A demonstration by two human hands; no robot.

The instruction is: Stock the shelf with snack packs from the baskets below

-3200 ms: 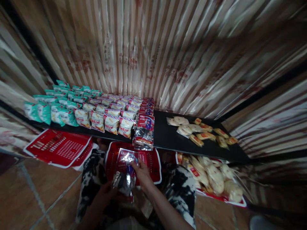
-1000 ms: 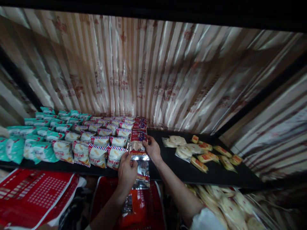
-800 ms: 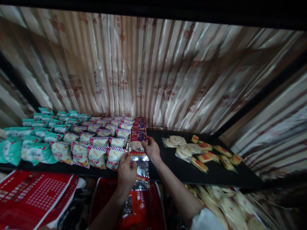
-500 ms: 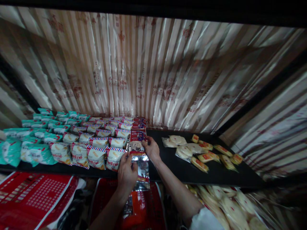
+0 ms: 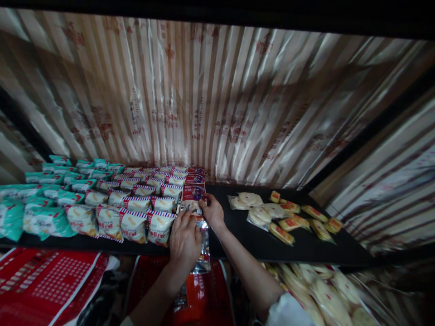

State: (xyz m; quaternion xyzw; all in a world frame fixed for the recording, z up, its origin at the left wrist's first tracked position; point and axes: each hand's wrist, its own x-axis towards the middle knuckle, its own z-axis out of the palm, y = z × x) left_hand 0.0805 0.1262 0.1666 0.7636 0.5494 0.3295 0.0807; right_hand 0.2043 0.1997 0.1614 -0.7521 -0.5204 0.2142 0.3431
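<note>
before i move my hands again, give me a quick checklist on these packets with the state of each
1. Left hand on the packets: ok, laid over them, fingers extended.
2. Right hand at the red packet: ok, fingers at its right edge.
3. Right grip pinched firmly: cannot tell.
4. Silver-ended packet fully on the shelf: not ok, its near end overhangs the front edge.
5. White bags in rows: ok.
6. Yellow packets in rows: not ok, scattered.
</note>
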